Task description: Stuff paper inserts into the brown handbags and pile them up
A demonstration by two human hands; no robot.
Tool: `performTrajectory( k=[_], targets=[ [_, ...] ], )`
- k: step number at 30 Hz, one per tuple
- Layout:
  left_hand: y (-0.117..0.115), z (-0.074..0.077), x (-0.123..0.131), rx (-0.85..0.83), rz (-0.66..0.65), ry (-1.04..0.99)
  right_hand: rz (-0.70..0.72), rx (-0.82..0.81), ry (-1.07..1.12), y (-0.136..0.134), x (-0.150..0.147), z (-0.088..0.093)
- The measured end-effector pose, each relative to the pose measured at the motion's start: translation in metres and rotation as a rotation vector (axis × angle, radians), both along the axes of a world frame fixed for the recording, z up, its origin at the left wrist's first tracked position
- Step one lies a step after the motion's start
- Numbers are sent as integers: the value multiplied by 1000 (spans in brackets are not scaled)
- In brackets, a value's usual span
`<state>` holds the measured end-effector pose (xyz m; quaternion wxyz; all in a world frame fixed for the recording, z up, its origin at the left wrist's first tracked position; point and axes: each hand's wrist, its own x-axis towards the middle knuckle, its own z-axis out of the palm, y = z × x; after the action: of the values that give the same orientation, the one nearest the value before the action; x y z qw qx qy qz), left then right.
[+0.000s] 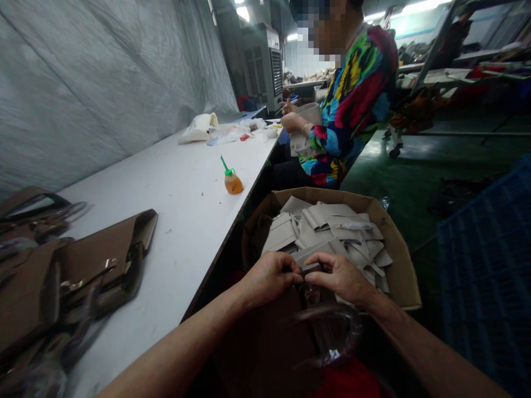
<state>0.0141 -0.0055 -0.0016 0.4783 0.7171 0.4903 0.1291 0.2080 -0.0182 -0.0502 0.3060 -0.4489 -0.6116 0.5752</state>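
A dark brown handbag (274, 337) rests on my lap, its plastic-wrapped handle (352, 326) arching out to the right. My left hand (271, 276) is closed, thumb and fingers pinching at the bag's top edge. Opposite it, my right hand (342, 276) also pinches there, with a short brown strip (311, 269) between the two hands. The fingers partly cover this spot, so I cannot make out its detail. Just beyond my hands, a cardboard box (400, 265) holds a heap of light grey bag pieces (327, 221).
Several brown handbags (95, 260) lie on the white table (178, 193) at left. A green-tipped bottle of amber liquid (233, 182) stands near its edge. A co-worker in a colourful top (352, 99) holds a beige bag (309, 116). A blue crate (485, 260) is at right.
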Motion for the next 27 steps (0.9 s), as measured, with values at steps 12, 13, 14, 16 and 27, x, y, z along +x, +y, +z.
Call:
performTrajectory(
  k=[12,13,14,16,27],
  targets=[
    [-3,-5,0,152,49,84,8,123,-6,3,-3,-3],
    [-3,-7,0,151,55,85,10,138,-11,3,-3,-2],
    [-3,-8,-1,144,64,82,12,159,-20,3,-4,0],
    [-3,-9,-2,117,88,59,10,217,-45,4,-5,4],
    [-6,-6,-3,44,123,-58,-18,383,-159,2,-7,14]
  ],
)
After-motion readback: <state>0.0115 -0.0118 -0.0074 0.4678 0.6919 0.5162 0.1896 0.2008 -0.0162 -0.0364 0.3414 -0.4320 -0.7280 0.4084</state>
